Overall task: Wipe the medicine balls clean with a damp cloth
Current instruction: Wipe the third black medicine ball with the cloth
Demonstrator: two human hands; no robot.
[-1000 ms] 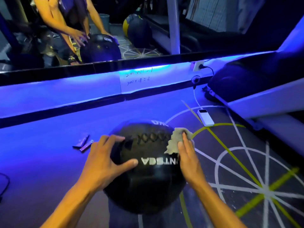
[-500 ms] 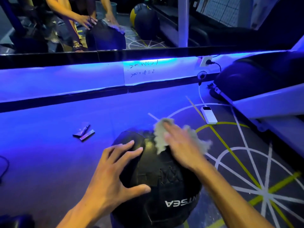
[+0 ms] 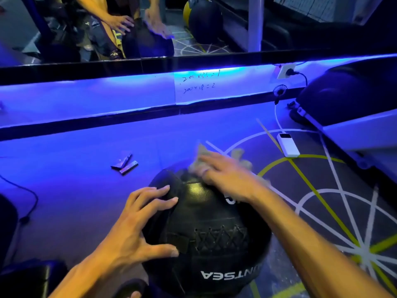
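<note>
A black medicine ball (image 3: 206, 229) with laced stitching and white lettering sits on the floor in front of me. My left hand (image 3: 137, 224) rests spread on the ball's left side, steadying it. My right hand (image 3: 227, 175) presses a pale cloth (image 3: 200, 157) flat against the ball's far top; the hand is blurred. A second dark and yellow ball (image 3: 202, 16) shows only in the mirror.
A wall mirror (image 3: 193, 29) runs along the back above a blue-lit ledge. A white power bank (image 3: 287, 145) lies to the right on its cable, and a fan (image 3: 280, 91) is beside a socket. Two small wrappers (image 3: 124, 163) lie on the floor left. Padded equipment (image 3: 348, 95) fills the right.
The ball has rolled toward me, so the lettering has dropped to the bottom front. My right hand has swept the cloth from the ball's right side to its far top.
</note>
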